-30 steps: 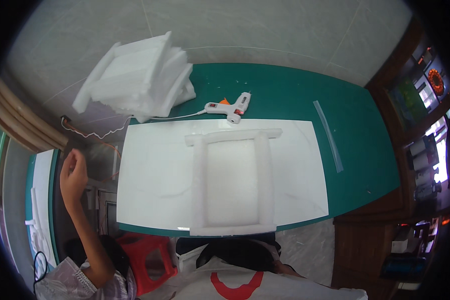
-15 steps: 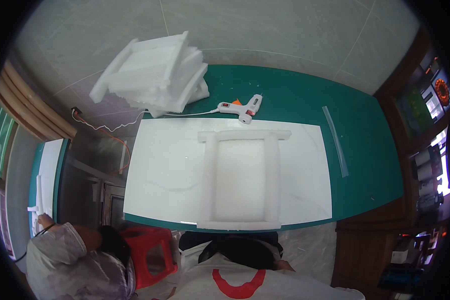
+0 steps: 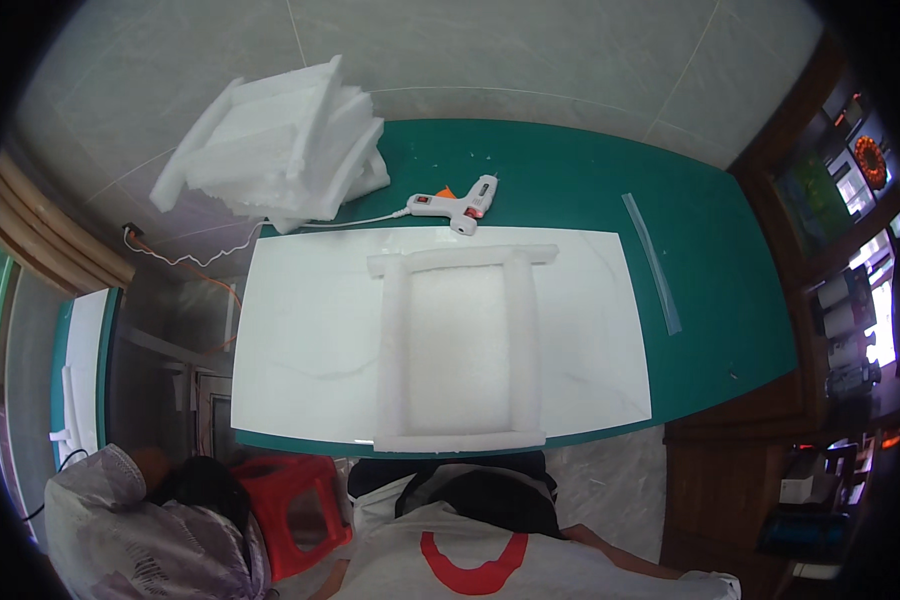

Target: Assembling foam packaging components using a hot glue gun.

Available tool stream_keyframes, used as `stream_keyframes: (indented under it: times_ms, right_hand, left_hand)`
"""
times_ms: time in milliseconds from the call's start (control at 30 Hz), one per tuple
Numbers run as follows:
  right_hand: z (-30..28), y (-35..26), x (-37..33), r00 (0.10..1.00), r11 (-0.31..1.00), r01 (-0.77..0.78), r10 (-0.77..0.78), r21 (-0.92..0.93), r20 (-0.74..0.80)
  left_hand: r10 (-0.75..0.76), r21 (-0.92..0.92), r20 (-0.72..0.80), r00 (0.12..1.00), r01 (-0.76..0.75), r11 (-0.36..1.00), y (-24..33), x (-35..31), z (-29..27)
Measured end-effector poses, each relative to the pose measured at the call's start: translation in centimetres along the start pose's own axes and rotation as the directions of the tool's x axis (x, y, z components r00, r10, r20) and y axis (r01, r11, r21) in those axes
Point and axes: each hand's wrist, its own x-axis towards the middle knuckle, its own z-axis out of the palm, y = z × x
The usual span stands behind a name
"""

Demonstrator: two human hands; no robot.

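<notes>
The white foam frame lies flat on a big white sheet, its near end right at the front edge of the green desk. No hands show, so I cannot tell their grip. A bump could push the frame off that edge. The glue gun sits just behind the frame; its cord runs off the desk's left side and could snag.

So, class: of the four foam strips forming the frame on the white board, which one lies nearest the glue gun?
The top strip, running crosswise along the frame's far edge, just below the glue gun.
</notes>
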Motion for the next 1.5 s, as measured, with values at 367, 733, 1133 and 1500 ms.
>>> stream_keyframes:
  times_ms: [367,733,1133,1500]
  right_hand:
    - [0.1,1.6,-3.1,0.991,0.988,0.051,-0.068,0.143,0.119]
    - [-1.9,2.4,-5.7,0.961,0.962,0.126,-0.179,0.242,0.212]
    - [-6.2,2.7,-7.4,0.958,0.825,-0.048,-0.122,0.563,0.260]
    - [-6.5,-5.0,-4.9,0.951,0.916,0.278,-0.219,0.290,-0.218]
  left_hand:
    - [-0.288,0.348,-0.029,0.957,0.280,0.895,-6.3,3.3,3.4]
    - [-0.475,0.654,-0.190,0.859,0.472,0.592,-10.9,6.2,7.2]
    - [-0.554,0.788,-0.425,0.716,0.593,0.162,-14.5,7.2,9.1]
    - [-0.334,0.825,-0.450,0.828,0.529,0.200,-25.5,0.7,0.8]
